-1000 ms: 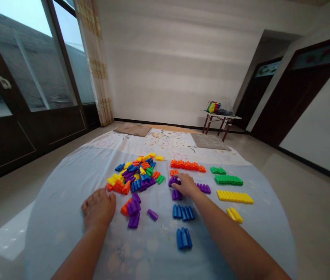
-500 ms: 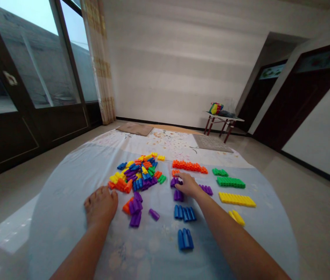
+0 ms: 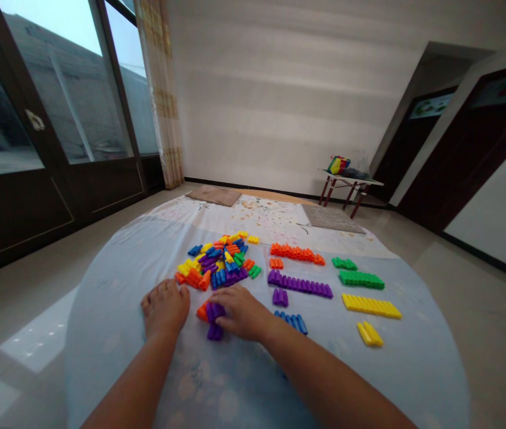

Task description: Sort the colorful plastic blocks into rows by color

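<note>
The right hand (image 3: 241,313) reaches left across the cloth, its fingers and thumb set about the upper part of a cluster of purple tapered plastic tubes (image 3: 215,332). It seems to touch them, but whether it has closed firmly on any I cannot tell. Half a second ago this hand was over the purple tubes among the rows on the right; it has since crossed to this near cluster, so I judge the step in hand to be one of picking up rather than placing. The single purple tube that lay apart is no longer visible, perhaps covered by the hand.

The left hand (image 3: 166,307) rests palm down on the cloth to the left, released, with nothing seen in its grip. An orange plastic piece (image 3: 201,311) lies between the hands, against the cluster. Just beyond is a mixed-colour heap of plastic tubes (image 3: 223,256).

To the right, the long purple row (image 3: 300,283) is now in full view, with a short purple set (image 3: 280,297) nearer. The right forearm partly covers a blue row (image 3: 292,322). An orange row (image 3: 296,253) lies beyond the purple; a green row (image 3: 362,279) and a yellow row (image 3: 371,305) stand farther right, all on the pale-blue patterned tablecloth (image 3: 109,298).
</note>
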Motion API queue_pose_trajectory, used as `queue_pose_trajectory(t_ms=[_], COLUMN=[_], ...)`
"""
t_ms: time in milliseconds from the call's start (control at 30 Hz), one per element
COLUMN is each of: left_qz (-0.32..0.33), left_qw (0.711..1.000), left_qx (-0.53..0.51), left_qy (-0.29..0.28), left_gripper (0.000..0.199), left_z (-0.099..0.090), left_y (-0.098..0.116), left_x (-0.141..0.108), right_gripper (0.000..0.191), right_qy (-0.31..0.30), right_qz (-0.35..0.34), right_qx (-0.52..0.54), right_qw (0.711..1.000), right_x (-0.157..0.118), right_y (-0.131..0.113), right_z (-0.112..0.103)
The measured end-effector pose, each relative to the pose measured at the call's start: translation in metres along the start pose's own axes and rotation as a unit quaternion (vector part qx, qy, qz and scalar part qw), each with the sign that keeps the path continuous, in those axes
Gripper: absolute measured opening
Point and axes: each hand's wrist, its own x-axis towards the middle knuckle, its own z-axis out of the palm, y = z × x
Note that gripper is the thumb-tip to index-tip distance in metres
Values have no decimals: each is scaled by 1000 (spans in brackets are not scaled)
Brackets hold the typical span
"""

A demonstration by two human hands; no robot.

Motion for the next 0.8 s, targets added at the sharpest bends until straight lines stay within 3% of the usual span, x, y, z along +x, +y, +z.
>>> queue_pose_trajectory(t_ms=[67, 200, 333, 500, 667, 800], left_qz=[0, -4, -6, -7, -14, -9], left_qw=[1000, 1000, 1000, 999, 999, 999], left_qx=[1, 2, -6, -14, -18, -14], left_qy=[1, -3, -7, -31, -47, -46], left_gripper=[45, 45, 47, 48, 51, 51], left_z=[0, -2, -5, -6, -8, -10], left_y=[0, 1, 2, 1, 1, 2], left_x=[0, -1, -1, 2, 5, 5], right_gripper=[42, 44, 53, 50, 48, 51], right_qy=[-24, -35, 13, 73, 135, 180], right_qz=[-19, 16, 79, 180, 185, 242], right_qx=[-23, -22, 114, 262, 210, 122], right_qw=[999, 999, 990, 945, 950, 946], right_x=[4, 1, -13, -32, -50, -67], right_y=[1, 4, 7, 18, 55, 101], right_z=[5, 3, -7, -22, -52, -80])
